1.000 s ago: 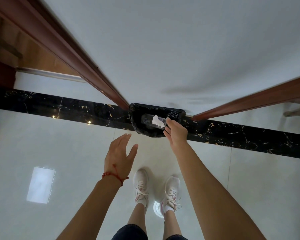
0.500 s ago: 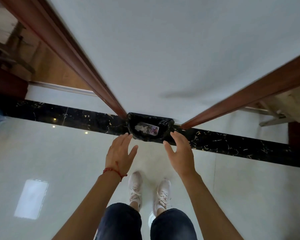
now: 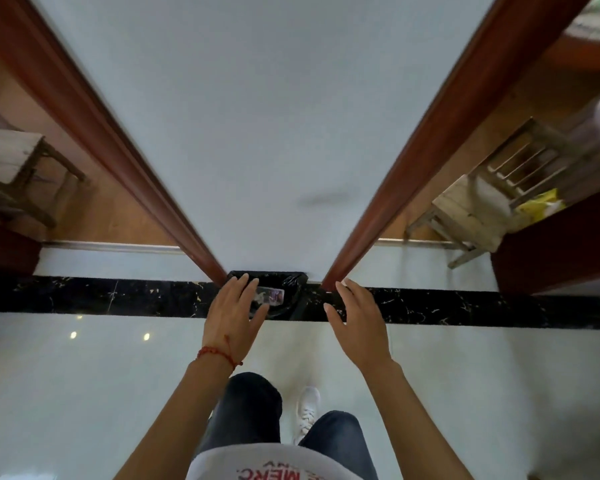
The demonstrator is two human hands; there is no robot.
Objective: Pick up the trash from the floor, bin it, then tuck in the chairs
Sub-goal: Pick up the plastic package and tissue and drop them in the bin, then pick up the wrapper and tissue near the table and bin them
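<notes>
Glossy floor: bin neared, left hand and right hand spread empty; chairs risk being forgotten.

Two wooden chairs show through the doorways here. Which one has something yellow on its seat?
The chair in the right doorway: a yellow item lies on its seat by the slatted back. The chair in the left doorway shows a bare seat.

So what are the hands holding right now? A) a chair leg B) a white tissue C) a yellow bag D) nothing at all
D: the left hand and the right hand are both open with fingers spread and nothing in them, above the black-lined bin.
</notes>
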